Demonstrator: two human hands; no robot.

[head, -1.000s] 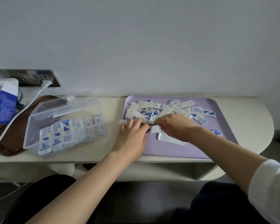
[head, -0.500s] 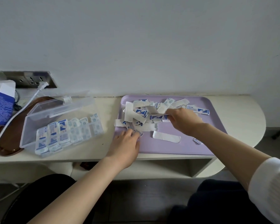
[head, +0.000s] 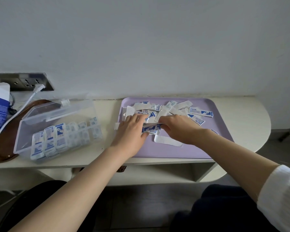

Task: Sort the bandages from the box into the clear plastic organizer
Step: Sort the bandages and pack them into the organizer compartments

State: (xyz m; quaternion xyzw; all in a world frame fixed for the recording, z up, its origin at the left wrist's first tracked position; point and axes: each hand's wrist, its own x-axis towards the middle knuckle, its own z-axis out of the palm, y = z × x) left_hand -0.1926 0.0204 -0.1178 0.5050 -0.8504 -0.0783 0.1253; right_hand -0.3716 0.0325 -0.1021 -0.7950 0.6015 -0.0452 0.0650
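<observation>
- Many bandages (head: 166,111) are lying heaped on purple tray (head: 224,148), organizer (head: 57,131) open just left of it.
- Small stack (head: 151,129) is being pinched btwn left hand (head: 132,129) & right hand (head: 177,128), fingers curled.
- Risk: if squeezed unevenly, stack may be fanned out & dropped.

We're seeing lilac tray (head: 191,151) sitting on cream desk (head: 244,118), white cable (head: 15,114) running frm wall socket (head: 26,81) across brown tray (head: 2,144), far left.
</observation>
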